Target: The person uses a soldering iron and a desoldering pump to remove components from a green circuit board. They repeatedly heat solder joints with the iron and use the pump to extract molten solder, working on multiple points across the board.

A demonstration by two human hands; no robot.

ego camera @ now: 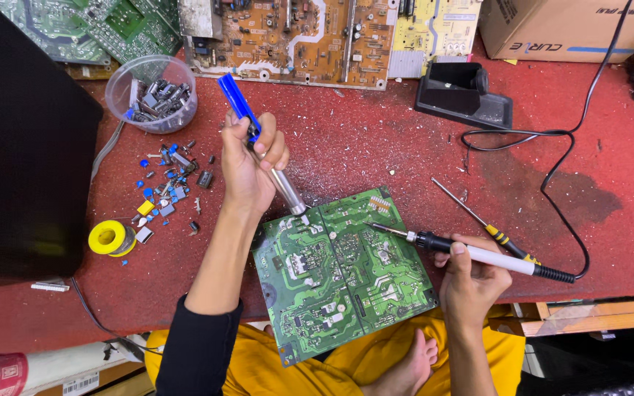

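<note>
Green and glossy, the circuit board [339,271] lies solder side up, half on the red surface [376,147], half over the person's lap. The left hand [247,165] clenches a blue-handled metal suction pump [262,147], its tip on the board's upper left corner. The right hand [471,275] grasps a white soldering iron [471,251], tip on the upper middle. Removed parts [170,187] lie scattered left, beside a clear tub [152,92] of capacitors; many joints look untouched.

Circuit board [343,275] near, centre; desoldering pump [262,150] at its far-left corner, soldering iron [471,253] right; tub of parts [152,93] far left; iron stand [464,95] far right.
</note>
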